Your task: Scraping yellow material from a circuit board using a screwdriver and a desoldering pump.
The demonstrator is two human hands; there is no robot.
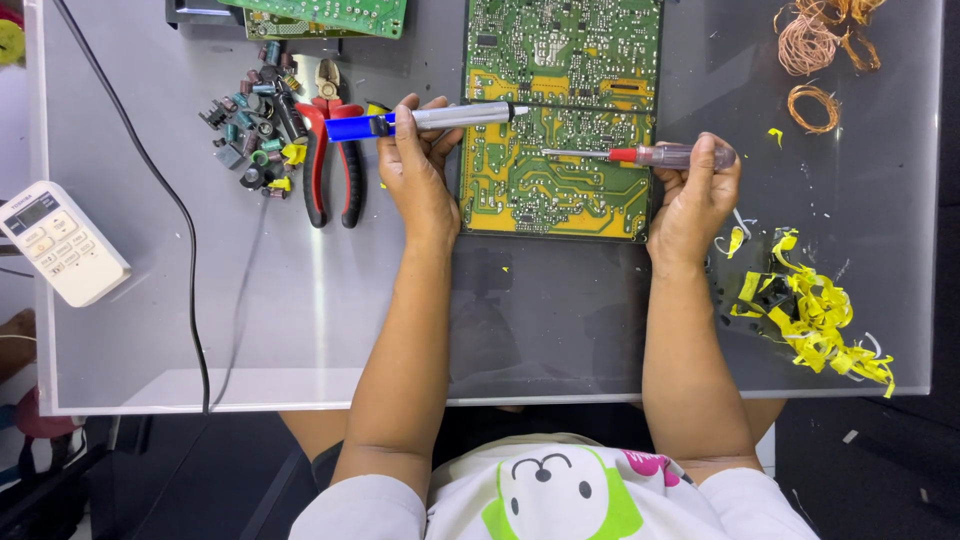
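The left hand [415, 165] is closed around a blue-and-silver pump tool [430, 120], held level so its pale tip lies over the upper part of the circuit board [555, 110]. The right hand [695, 190] is wrapped around the clear handle of a screwdriver [640, 155], whose thin shaft points left onto the board's yellow-green face — the two tools come in from opposite sides, probably so both tips can work the same patch of solder joints. The board lies flat at the far middle of the grey table [520, 320], its near edge between the two wrists. Red-handled pliers [330, 150] and a heap of small pulled components [255, 120] lie just left of the left hand, within easy reach. Yellow tape scraps [810, 310] and copper wire coils [815, 50] keep to the right side. A white remote [60, 240] overhangs the left edge beside a black cable [185, 250]. The near stretch of table under the forearms holds nothing — the most room for moving.
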